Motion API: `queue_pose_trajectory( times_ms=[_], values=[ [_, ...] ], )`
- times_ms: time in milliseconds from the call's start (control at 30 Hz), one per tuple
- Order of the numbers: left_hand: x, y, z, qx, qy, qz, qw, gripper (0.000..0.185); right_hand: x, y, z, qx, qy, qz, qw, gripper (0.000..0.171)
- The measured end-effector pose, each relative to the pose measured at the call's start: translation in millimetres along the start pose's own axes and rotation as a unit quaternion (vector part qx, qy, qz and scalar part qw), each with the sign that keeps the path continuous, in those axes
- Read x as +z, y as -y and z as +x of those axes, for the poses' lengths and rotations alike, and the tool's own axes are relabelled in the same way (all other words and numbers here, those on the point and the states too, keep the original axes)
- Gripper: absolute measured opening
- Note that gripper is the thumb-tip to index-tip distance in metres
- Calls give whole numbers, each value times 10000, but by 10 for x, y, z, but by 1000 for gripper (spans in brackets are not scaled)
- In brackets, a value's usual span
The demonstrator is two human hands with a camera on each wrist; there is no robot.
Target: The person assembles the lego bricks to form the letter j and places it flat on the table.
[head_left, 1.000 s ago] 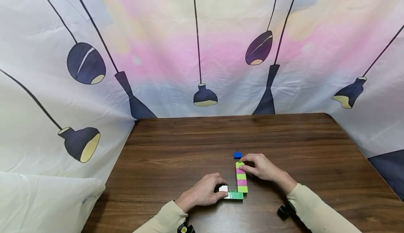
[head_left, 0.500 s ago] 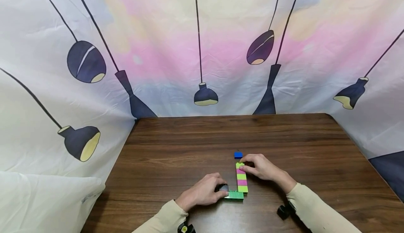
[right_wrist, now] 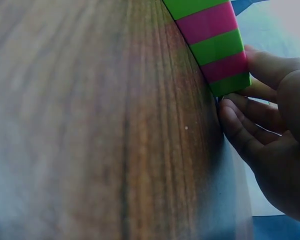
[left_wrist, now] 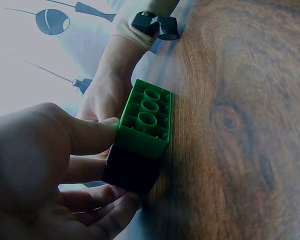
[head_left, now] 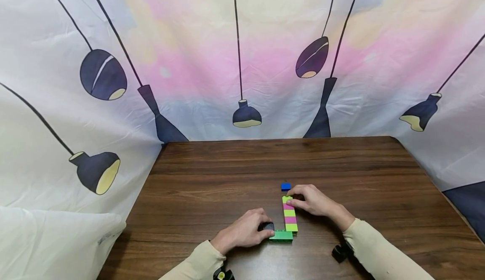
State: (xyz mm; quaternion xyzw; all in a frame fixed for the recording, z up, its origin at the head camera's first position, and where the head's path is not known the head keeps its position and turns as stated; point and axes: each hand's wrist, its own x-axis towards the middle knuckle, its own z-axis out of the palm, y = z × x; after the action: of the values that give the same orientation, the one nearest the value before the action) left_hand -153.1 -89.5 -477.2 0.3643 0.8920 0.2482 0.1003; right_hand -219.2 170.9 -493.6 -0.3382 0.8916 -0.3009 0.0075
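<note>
Near the table's front, my left hand (head_left: 246, 228) holds a black brick (head_left: 268, 226) together with a green brick (head_left: 281, 236). In the left wrist view the thumb lies on the green brick (left_wrist: 146, 112), whose hollow underside with round tubes faces the camera; the fingers curl behind the dark brick (left_wrist: 131, 167). My right hand (head_left: 314, 202) pinches the far end of a lime-and-pink striped stack of bricks (head_left: 289, 213), which lies lengthwise on the table. The near end of that stack meets the green brick. Part of the stack (right_wrist: 215, 45) shows in the right wrist view.
Just beyond the striped stack, by the right fingertips, a small blue brick (head_left: 286, 186) sits on the brown wooden table (head_left: 212, 166). A fabric backdrop printed with lamps (head_left: 246, 116) hangs along the far edge and sides. Both wrists wear black camera mounts (head_left: 339, 253).
Both hands keep nearly the same places and grips. The black brick looked bright white from glare a second ago and looks dark now. The striped stack's far end has shifted very slightly.
</note>
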Motion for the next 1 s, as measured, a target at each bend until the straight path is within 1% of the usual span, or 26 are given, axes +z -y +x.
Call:
queue_pose_trajectory(
  times_ms=[133,233,467,600,700,833,1000],
  values=[
    [-17,-16,2,-74,67,-11,9999,31,-11,3,10,1,62,-31,10000,30],
    [-21,-25,3,-58,82,-11,9999,30,-10,8,10,17,78,-18,10000,30],
    [-13,-17,9,-15,84,-48,10000,29,8,-4,3,22,-33,-12,10000,29],
    [-17,-17,11,-39,105,-74,9999,30,-29,-10,1,84,-70,153,9998,28],
    [-21,-16,13,-35,108,-89,9999,30,-72,-23,7,51,-263,240,9994,27],
    [-22,-14,13,-14,81,-82,9999,30,-117,-52,43,56,-556,82,9984,27],
    [-27,-18,6,-55,119,-91,9999,31,-123,-97,125,195,-602,-214,9978,26]
  ],
)
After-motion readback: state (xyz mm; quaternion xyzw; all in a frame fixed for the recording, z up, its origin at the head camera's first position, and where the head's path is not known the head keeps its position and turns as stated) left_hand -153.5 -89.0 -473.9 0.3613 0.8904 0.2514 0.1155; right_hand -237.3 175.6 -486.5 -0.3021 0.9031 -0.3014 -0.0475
